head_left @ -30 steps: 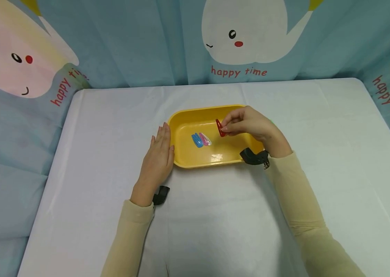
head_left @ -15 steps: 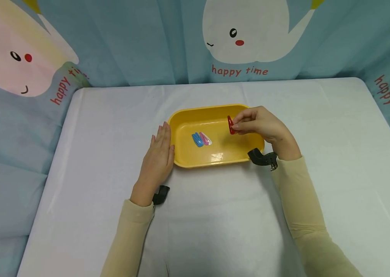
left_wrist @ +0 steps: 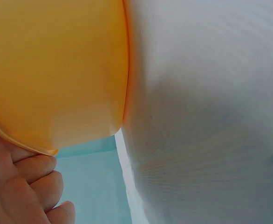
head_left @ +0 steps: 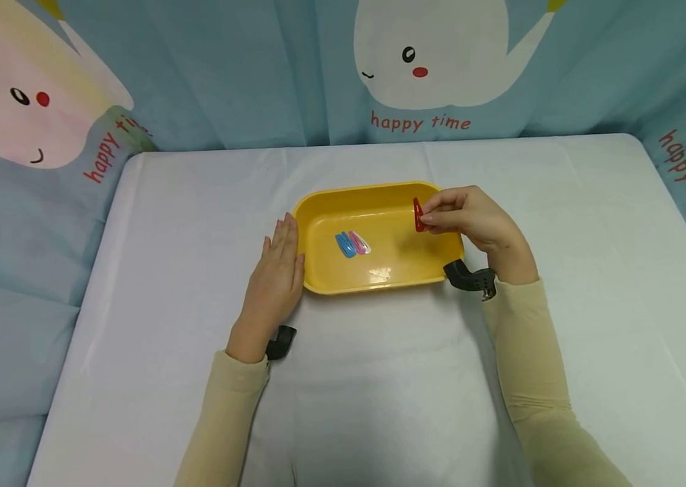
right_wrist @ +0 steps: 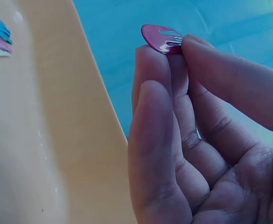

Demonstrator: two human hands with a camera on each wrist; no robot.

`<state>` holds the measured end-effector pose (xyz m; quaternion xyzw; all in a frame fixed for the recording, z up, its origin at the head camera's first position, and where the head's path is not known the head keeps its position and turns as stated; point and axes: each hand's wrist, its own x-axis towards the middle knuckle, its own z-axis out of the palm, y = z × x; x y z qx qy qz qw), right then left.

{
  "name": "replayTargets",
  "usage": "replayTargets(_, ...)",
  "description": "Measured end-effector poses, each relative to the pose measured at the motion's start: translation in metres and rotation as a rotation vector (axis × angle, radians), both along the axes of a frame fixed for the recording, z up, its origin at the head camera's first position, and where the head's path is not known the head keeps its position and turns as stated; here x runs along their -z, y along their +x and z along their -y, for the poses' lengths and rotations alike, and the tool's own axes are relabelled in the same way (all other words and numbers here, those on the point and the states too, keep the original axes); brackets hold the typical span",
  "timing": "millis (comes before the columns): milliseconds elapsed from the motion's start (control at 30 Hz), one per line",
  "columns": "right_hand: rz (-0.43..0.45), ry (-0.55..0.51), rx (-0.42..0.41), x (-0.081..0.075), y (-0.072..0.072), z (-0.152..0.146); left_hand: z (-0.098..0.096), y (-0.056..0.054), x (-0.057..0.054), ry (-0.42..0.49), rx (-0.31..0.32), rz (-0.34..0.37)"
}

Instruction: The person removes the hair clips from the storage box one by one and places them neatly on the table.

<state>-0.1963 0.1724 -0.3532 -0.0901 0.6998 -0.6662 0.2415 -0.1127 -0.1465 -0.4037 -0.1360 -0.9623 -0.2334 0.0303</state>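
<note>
My right hand pinches a red snap hair clip between thumb and fingertips, above the right part of a yellow tray. Up close in the right wrist view, the clip shows a glossy rounded end and cut-out slots. Blue hair clips lie in the tray left of its middle, with a pink and white pair right beside them. With fingers straight and together, my left hand rests along the tray's left end. In the left wrist view, its fingertips touch the underside of the tray's rim.
The tray stands on a table with a white cloth. Blue curtains printed with cartoon whales hang behind the table and at its sides. A black wrist camera sits at the right wrist, close to the tray's near right corner.
My right hand has moved to the right with the red hair clip, from near the tray's middle toward its right end. The left hand and the other clips have stayed in place.
</note>
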Motion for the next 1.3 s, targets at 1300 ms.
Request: replayTargets(1300,0.073,-0.186,0.252,0.000,-0.001,-0.053,0.000,0.001,-0.001,0.010,0.008,-0.010)
